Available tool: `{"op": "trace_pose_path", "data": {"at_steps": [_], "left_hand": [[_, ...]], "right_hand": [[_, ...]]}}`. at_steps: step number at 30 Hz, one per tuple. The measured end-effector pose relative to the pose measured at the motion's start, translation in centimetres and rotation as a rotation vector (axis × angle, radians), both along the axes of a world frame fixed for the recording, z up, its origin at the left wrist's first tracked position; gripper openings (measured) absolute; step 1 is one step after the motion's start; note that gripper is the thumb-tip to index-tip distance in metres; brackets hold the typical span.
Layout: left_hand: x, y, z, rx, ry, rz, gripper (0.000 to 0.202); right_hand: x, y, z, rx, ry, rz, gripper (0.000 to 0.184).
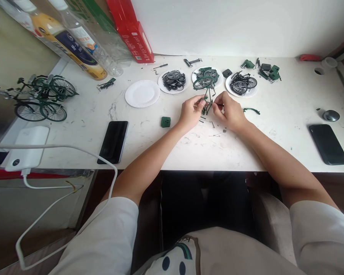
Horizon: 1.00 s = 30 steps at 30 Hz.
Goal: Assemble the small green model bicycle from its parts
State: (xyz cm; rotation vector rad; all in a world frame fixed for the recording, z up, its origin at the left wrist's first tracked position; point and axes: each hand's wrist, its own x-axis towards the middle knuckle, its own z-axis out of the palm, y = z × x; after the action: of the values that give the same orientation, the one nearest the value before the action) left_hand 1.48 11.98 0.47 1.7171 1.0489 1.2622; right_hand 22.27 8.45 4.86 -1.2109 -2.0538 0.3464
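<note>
You had a small green bicycle frame (pixel 206 108) up between your hands, just above the white tabletop (pixel 149 147), in front of the row of plates. Your left hand (pixel 192 111) pinched it between thumb and fingers. Your right hand (pixel 229 110) gripped a slim dark tool (pixel 219 105) that pointed inward at the frame; whether its tip touched was too small to tell. The upper end of the frame overlapped a green wheel (pixel 203 82) in your view, and whether the two were joined could not be told.

Below your hands lay small pins (pixel 212 124) and thin wires (pixel 217 134). A green block (pixel 165 122) sat near your left wrist, and a curved green strip (pixel 251 111) lay just beyond your right wrist.

Behind, one white paper plate (pixel 142 93) stood to the left of three others, which bore a heap of black parts (pixel 174 80), green parts (pixel 211 73) and black wheels (pixel 240 86). More green pieces (pixel 273 72) lay to the right at the back.

Farther out, assembled model bicycles (pixel 44 97) stood at your far left, near bottles (pixel 71 46) and a red box (pixel 137 42). One phone (pixel 113 142) lay left of your left forearm; another phone (pixel 328 144) lay far right, with a silver dome (pixel 331 115) just behind it.
</note>
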Motion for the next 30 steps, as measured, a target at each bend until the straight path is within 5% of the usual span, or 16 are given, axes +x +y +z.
{"op": "trace_pose_path", "data": {"at_steps": [14,30], "left_hand": [[-0.03,-0.3,0.2,-0.008,0.022,-0.032,0.048],[-0.16,0.13,0.01,0.018,0.015,0.005,0.051]], "right_hand": [[0.14,0.1,-0.06,-0.045,0.013,-0.066,0.06],[-0.27,-0.16,-0.33,-0.104,0.079,0.019,0.057]]}}
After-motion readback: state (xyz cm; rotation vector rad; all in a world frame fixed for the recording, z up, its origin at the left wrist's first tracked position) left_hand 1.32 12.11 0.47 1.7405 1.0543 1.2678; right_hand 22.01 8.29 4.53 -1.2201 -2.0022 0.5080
